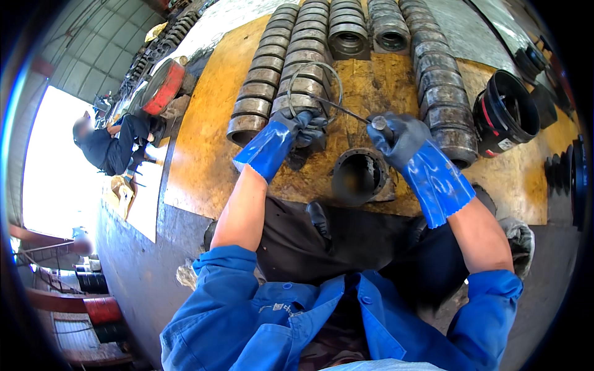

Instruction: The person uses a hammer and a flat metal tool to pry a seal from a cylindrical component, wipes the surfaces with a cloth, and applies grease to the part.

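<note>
Thin grey metal ring (340, 86), gripped at its near edge by your left hand (302, 128), whose gloved fingers are curled closed. In your right hand (396, 137), the gloved fingers are wrapped around the handle end of a slim dark metal rod (343, 110), which slants leftward to the ring; whether its tip touches cannot be told. Both blue gloves are dark grey over the fingers.

Edges and room: the yellow-brown, stained flat board (207, 102) shows as a wide strip between its left edge and the leftmost row of dark steel collars (258, 77). Its near edge runs in front of your knees, with a short, dark, open-bored metal cylinder (360, 176) standing near it. Between the second row of collars (306, 57) and the right-hand row (447, 102), a broad gap of board opens, closed off at its far end by two middle rows (348, 38). A black plastic bucket with a red stripe (506, 111) stands just beside the right-hand row.

Relative position: the ring lies ahead of your left hand, left of your right, overlapping the second row in view.
</note>
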The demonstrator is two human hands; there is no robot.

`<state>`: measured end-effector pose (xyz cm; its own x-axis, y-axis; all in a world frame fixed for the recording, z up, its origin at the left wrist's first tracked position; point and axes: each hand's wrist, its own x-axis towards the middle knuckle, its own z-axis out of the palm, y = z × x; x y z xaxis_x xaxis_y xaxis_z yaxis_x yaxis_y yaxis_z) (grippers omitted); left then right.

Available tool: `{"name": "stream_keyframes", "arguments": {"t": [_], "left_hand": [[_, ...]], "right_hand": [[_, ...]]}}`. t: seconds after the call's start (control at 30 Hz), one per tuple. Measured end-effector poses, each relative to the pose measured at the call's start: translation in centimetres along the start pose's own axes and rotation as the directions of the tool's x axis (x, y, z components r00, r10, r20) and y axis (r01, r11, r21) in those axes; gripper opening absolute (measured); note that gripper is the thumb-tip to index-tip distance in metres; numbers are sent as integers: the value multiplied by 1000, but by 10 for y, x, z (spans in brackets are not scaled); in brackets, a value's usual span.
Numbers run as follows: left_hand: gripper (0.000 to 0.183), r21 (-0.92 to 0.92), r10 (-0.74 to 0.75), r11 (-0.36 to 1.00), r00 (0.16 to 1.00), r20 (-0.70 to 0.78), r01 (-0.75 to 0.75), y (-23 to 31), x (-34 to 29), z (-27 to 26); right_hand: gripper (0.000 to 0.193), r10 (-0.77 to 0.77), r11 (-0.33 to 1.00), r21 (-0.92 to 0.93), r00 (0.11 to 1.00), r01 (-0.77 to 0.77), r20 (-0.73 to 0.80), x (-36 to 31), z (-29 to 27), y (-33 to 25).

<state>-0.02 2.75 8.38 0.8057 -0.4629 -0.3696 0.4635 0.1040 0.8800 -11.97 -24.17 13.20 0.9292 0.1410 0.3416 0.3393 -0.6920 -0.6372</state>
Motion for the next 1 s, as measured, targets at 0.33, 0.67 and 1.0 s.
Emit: {"name": "stream_keyframes", "arguments": {"t": [0.33,0.67,1.0], "left_hand": [[24,251,35,968,997,-62,-19,-13,0,24],[25,686,546,650,829,-121,-327,-14,11,-20],[40,951,878,-175,397,268,-255,24,-9,-25]], "right_hand": [[8,16,984,177,995,2,-96,7,18,12],[22,449,758,476,886,-445,113,10,-6,38],[35,552,424,783,815,-455,175,-1,-37,37]]}}
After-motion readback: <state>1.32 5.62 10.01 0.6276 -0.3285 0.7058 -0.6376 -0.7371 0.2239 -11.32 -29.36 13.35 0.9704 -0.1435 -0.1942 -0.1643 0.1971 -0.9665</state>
